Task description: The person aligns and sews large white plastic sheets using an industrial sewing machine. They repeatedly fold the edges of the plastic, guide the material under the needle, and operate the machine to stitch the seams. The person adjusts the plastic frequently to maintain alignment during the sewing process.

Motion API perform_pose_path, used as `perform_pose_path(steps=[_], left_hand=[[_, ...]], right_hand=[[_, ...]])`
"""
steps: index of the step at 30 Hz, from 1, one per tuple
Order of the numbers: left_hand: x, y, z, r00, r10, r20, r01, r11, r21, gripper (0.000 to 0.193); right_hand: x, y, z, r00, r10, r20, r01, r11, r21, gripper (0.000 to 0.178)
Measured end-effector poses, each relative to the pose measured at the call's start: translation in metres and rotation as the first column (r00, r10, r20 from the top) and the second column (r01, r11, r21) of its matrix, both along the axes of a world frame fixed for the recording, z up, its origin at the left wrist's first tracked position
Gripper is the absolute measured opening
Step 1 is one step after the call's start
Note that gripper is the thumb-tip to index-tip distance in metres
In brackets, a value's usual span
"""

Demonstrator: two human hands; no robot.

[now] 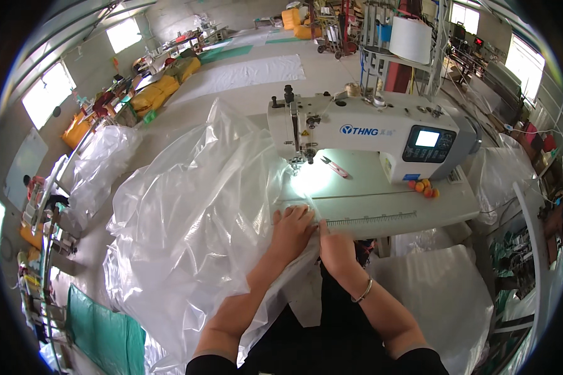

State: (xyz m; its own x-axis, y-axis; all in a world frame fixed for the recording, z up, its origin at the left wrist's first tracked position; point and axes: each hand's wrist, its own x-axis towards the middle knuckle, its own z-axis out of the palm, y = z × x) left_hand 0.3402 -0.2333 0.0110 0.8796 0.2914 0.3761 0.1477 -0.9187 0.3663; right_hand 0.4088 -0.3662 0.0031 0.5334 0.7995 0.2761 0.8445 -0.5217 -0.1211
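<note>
A large heap of clear plastic sheeting (pixel 187 206) spreads over the left of the sewing machine's table and down toward my lap. My left hand (pixel 293 231) lies on the sheet's edge, fingers spread and pressing it to the table's front. Close beside it, my right hand (pixel 339 251) is curled, its forefinger and thumb at the sheet's edge; slight blur hides the exact grip. Behind both hands stands a white sewing machine (pixel 363 128), its lamp lighting the needle area. Pink-handled thread snips (pixel 336 167) rest on the table under the machine's arm.
A ruler strip (pixel 372 219) runs along the table's front edge. Small orange and red balls (pixel 424 188) sit by the machine's base. A white thread cone (pixel 411 40) stands on a rack behind. More sheeting (pixel 435 294) hangs at right; a green sheet (pixel 105 328) lies lower left.
</note>
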Motion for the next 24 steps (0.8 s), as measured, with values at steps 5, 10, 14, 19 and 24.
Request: perform_pose_path(steps=[5, 10, 14, 19, 24], left_hand=[[-0.011, 0.021, -0.001, 0.993, -0.062, -0.098, 0.075, 0.989, 0.126, 0.042], [-0.017, 0.07, 0.006, 0.958, -0.196, -0.208, 0.231, 0.96, 0.156, 0.045], [0.003, 0.1, 0.009, 0.936, -0.265, -0.23, 0.299, 0.945, 0.129, 0.044], [0.034, 0.131, 0.009, 0.91, -0.307, -0.279, 0.342, 0.936, 0.085, 0.042], [0.056, 0.171, 0.003, 0.919, -0.351, -0.178, 0.374, 0.921, 0.113, 0.043]], right_hand=[[-0.015, 0.01, -0.009, 0.999, 0.04, 0.031, -0.037, 0.997, -0.068, 0.051], [-0.023, 0.043, 0.0, 0.998, 0.06, -0.009, -0.06, 0.998, -0.03, 0.045], [-0.011, 0.06, -0.003, 0.997, 0.065, -0.031, -0.065, 0.998, 0.003, 0.04], [0.012, 0.081, 0.004, 0.997, 0.044, -0.06, -0.047, 0.998, -0.044, 0.038], [0.026, 0.101, 0.006, 0.995, 0.015, -0.094, -0.023, 0.996, -0.088, 0.038]])
